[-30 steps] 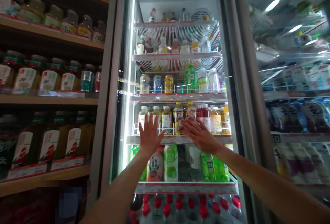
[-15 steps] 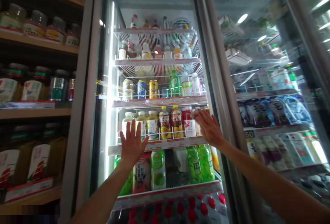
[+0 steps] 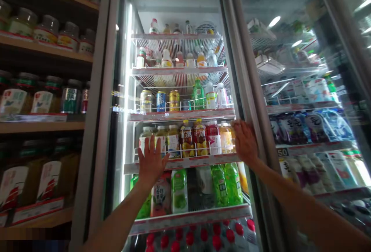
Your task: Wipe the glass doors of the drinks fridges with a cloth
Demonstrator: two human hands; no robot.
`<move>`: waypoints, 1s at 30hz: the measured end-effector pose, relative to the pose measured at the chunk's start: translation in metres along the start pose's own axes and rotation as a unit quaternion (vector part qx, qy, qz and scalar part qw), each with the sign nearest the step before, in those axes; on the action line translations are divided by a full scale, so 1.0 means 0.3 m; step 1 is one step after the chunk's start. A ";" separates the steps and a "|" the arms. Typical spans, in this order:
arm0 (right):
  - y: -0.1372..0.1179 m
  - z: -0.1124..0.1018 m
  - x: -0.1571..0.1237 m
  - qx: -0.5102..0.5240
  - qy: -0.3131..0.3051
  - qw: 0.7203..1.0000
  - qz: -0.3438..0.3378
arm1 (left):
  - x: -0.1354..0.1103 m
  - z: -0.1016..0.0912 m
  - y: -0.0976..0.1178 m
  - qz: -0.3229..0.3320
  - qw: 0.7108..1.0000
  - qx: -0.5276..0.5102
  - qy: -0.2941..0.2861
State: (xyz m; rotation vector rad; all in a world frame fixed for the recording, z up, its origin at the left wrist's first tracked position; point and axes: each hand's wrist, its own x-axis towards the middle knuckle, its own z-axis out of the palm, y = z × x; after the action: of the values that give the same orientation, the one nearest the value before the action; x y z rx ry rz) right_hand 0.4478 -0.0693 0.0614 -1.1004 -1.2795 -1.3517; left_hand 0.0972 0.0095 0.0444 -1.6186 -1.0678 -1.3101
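Both my hands are raised toward the glass door [image 3: 116, 136] of a lit drinks cooler. My left hand [image 3: 152, 165] is flat with its fingers spread, in front of the bottles at the left of the fourth shelf. My right hand [image 3: 245, 142] has its fingers stretched out, near the right side of the door by the metal frame [image 3: 251, 89]. I see nothing held in either palm, though the right fingertips are slightly blurred. Behind the glass between my hands stand brown tea bottles [image 3: 199, 138] with yellow caps. Whether either palm touches the glass, I cannot tell.
Green bottles [image 3: 219, 186] and a green carton [image 3: 179, 192] stand on the shelf below, with red-capped bottles [image 3: 189, 239] at the bottom. Wooden shelves [image 3: 40, 127] with jars are at left. A second cooler with pouches [image 3: 314, 128] is at right.
My right hand has moved right, from in front of the bottles to the door's right side. My left hand stays spread in nearly the same place. The view has shifted slightly.
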 end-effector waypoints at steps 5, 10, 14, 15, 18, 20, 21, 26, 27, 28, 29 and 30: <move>-0.075 -0.009 -0.011 0.014 -0.025 0.998 -0.063 | 0.004 -0.009 0.002 -0.005 1.000 -0.017 -0.020; -0.100 -0.021 -0.087 0.018 -0.102 0.982 -0.157 | 0.004 -0.009 0.002 0.000 1.000 -0.012 -0.017; -0.154 0.023 0.004 -0.001 0.001 0.999 0.034 | 0.003 -0.009 0.004 0.002 1.000 -0.003 -0.023; -0.190 0.033 0.013 0.006 0.002 1.000 0.024 | 0.003 -0.009 0.005 0.001 1.000 -0.005 -0.023; -0.301 0.046 -0.010 0.043 -0.079 0.986 -0.139 | 0.004 -0.008 0.005 -0.003 1.000 -0.011 -0.024; -0.322 0.042 -0.024 0.049 -0.114 0.971 -0.205 | 0.004 -0.007 0.005 -0.005 1.000 -0.012 -0.025; -0.311 0.039 -0.018 0.043 -0.110 0.975 -0.190 | 0.003 -0.006 0.005 -0.006 1.000 -0.011 -0.027; -0.205 0.038 0.075 -0.005 -0.012 0.998 0.068 | 0.002 -0.004 0.008 -0.013 0.999 -0.013 -0.043; -0.212 0.039 0.076 -0.006 -0.014 0.998 0.066 | 0.002 -0.006 0.009 -0.016 0.999 -0.014 -0.048; -0.230 0.039 0.068 -0.001 -0.027 0.999 0.036 | 0.002 -0.009 0.010 -0.018 0.998 -0.016 -0.053; -0.255 0.038 0.050 0.011 -0.051 0.998 -0.019 | 0.002 -0.012 0.010 -0.018 0.998 -0.017 -0.058; -0.281 0.036 0.028 0.027 -0.081 0.993 -0.086 | 0.002 -0.016 0.011 -0.018 0.998 -0.015 -0.060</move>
State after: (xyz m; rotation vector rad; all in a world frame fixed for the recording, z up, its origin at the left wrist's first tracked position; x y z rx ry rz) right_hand 0.3632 -0.0580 0.0574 -1.1014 -1.5509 -1.3667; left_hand 0.0988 0.0041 0.0455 -1.7266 -1.1588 -1.2716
